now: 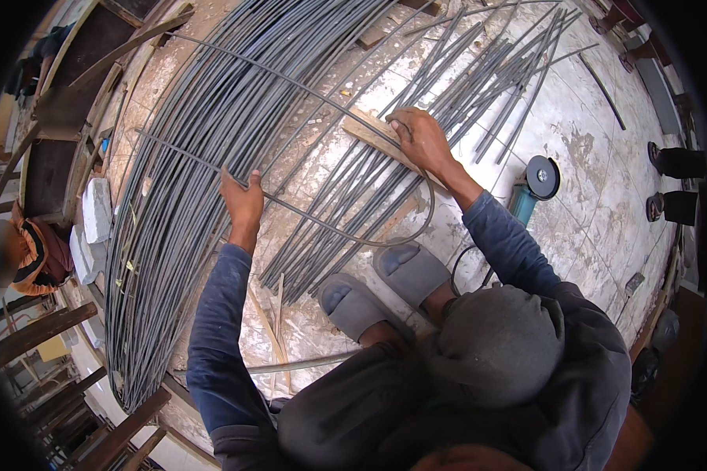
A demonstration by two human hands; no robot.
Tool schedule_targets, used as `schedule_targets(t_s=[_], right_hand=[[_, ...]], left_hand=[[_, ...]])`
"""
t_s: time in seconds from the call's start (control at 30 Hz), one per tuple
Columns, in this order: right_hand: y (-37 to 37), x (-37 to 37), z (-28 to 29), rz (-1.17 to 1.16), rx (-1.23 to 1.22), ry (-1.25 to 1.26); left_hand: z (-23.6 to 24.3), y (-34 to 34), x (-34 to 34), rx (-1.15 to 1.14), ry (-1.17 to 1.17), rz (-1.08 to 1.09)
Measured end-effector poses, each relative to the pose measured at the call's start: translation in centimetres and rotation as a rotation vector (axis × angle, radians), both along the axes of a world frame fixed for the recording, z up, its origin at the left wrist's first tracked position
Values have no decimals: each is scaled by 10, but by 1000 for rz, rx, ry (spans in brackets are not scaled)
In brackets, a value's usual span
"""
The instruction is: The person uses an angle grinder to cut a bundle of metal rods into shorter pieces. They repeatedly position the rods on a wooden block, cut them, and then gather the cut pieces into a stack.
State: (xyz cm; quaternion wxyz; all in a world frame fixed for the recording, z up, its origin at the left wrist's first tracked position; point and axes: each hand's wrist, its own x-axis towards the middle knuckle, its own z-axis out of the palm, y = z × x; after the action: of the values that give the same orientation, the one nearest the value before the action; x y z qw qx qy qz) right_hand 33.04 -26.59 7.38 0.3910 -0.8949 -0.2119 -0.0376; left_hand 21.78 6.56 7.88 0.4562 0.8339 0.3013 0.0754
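A long steel rod (429, 210) with a U-shaped bend spans between my hands, its two legs reaching left over the rod bundle. My left hand (242, 200) grips the lower leg. Beside a short wooden board (363, 131), my right hand (423, 145) closes on the upper leg near the bend. The big bundle of long dark rods (173, 259) curves along my left, while shorter straight rods (495, 86) lie scattered under and beyond the board. An angle grinder (526, 196) with a cord rests to the right of my right arm.
My sandalled feet (346, 310) are below the bent rod. Pale blocks (96, 210), timber frames (47, 330) and a person in a striped top (35, 255) are at the left. Another person's dark legs (679, 162) stand at the far right on the tiled floor (589, 259).
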Motion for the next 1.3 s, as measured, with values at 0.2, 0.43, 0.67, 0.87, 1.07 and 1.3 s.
schedule_targets(t_s=[0.2, 0.43, 0.67, 0.87, 1.07, 1.3], right_hand=[[-93, -69, -39, -100, -92, 9], [-89, -84, -62, -112, -423, 112], [-126, -32, -81, -457, -320, -37], [-128, -24, -50, -420, -416, -39], [-110, -84, -45, -307, -335, 31], [-86, -95, -61, -82, -288, 10]], left_hand=[[3, -66, -40, 655, 79, -1099], [-59, -124, -74, 775, 23, -1416], [-65, -123, -76, 822, -108, -1433], [-40, -126, -75, 833, -191, -1377], [-17, -125, -68, 852, -248, -1280], [-35, -96, -20, 835, -125, -1173]])
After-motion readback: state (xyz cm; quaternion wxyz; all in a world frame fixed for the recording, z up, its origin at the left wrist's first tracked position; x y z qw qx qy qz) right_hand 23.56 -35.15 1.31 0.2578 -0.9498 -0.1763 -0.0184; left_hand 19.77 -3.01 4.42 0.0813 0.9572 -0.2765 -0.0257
